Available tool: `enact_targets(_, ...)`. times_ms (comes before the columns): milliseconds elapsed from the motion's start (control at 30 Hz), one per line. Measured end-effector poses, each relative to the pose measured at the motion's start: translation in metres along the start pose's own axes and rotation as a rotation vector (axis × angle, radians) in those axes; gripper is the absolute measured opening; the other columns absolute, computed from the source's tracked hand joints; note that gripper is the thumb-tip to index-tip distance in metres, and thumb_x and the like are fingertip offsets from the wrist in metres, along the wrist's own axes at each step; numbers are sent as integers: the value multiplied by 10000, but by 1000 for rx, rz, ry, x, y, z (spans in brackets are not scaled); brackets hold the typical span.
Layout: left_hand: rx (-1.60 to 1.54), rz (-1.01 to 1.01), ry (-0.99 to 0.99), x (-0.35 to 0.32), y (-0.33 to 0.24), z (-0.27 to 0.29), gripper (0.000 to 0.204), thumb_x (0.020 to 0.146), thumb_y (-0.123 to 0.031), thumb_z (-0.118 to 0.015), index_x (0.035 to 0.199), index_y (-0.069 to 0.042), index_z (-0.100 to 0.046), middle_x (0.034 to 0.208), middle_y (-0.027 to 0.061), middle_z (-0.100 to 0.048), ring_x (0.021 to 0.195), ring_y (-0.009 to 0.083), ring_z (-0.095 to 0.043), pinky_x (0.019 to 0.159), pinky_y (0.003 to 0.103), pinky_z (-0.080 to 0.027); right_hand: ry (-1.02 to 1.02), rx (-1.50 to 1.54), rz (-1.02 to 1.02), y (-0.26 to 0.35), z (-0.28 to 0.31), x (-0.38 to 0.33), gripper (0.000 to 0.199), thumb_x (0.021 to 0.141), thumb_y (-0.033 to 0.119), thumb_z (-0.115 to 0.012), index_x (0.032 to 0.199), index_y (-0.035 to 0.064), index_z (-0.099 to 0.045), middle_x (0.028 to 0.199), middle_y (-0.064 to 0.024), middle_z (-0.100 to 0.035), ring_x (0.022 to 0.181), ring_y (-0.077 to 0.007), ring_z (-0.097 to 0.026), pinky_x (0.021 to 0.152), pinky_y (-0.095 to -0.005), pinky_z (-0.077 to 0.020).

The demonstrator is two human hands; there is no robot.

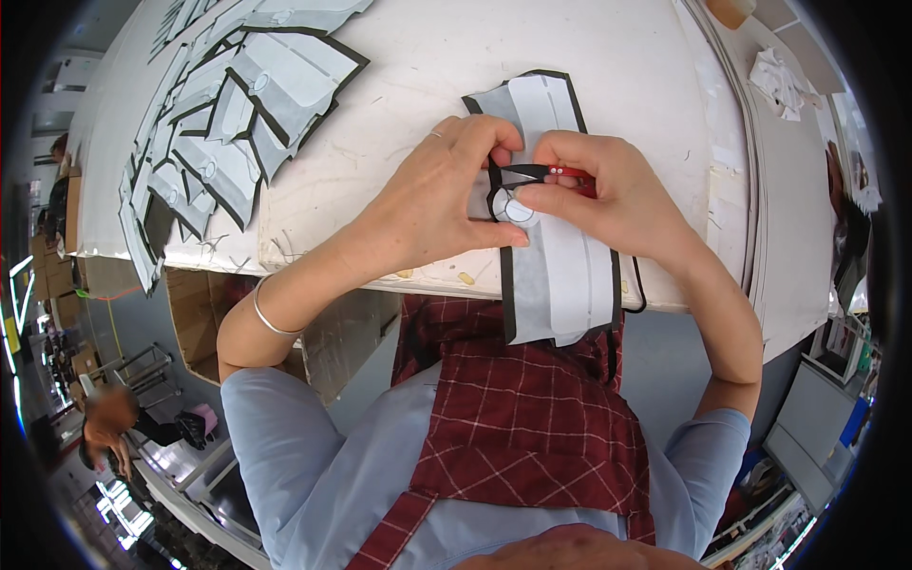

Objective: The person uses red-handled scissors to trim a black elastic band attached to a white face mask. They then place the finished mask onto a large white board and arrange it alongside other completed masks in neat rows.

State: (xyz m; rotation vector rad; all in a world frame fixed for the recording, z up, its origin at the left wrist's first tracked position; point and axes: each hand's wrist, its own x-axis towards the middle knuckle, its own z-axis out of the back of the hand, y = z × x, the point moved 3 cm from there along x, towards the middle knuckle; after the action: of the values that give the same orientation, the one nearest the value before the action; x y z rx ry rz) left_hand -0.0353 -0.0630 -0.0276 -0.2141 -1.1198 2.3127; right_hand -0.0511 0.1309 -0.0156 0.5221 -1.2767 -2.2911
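A long white fabric piece with black-bound edges lies over the table's front edge, its lower end hanging toward my apron. On it, near the middle, is a round white disc with black cord or binding curling beside it. My left hand holds the piece's left edge, its thumb lying below the disc and its fingers bent at the black binding above. My right hand grips small red-handled snips, their dark pointed blades directed left at the binding. The right thumb presses beside the disc.
Several similar white pieces with black edges lie overlapped on the white table at the far left. Loose threads are scattered near the front edge. A cardboard box sits below. White crumpled cloth lies at the far right.
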Motion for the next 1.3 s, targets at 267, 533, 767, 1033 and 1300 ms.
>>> enact_targets(267,20,-29,-29,2,-4,1,638,655,-232,-909,1165,-80,-558,1065,120,-610,1055,331,-557,900,423,-465,-126,358,-23,12,17,0,272,928,282,-727,903,32,-622,706,62,-462,648,-34,-394,560,-224,-311)
enact_targets(533,24,-106,-84,1,-3,-4,235,805,-120,-796,969,-52,-641,871,49,-632,891,217,-573,793,341,-461,-122,-231,-98,4,9,-29,448,798,214,-834,1071,41,-525,791,-109,-614,695,-226,-612,652,-340,-493)
enact_targets(767,103,145,-309,-14,5,26,132,864,-66,-719,945,-28,-622,843,41,-641,735,171,-586,622,290,-431,-151,-238,-153,-6,19,-40,513,762,214,-858,1097,51,-506,820,-146,-630,718,-305,-624,671,-374,-506)
enact_targets(1033,144,15,7,-2,-20,4,265,768,-177,-835,942,-83,-660,823,33,-597,903,204,-559,738,322,-445,-130,-189,-106,-10,21,-39,526,742,213,-871,1084,54,-503,814,-138,-620,716,-308,-610,670,-371,-497)
enact_targets(1300,572,-114,-276,44,-9,68,109,860,-121,-734,860,-35,-665,776,40,-625,749,176,-542,698,300,-453,-141,-146,-81,-12,21,-40,497,743,187,-862,1071,44,-517,853,-153,-647,793,-333,-649,710,-387,-510)
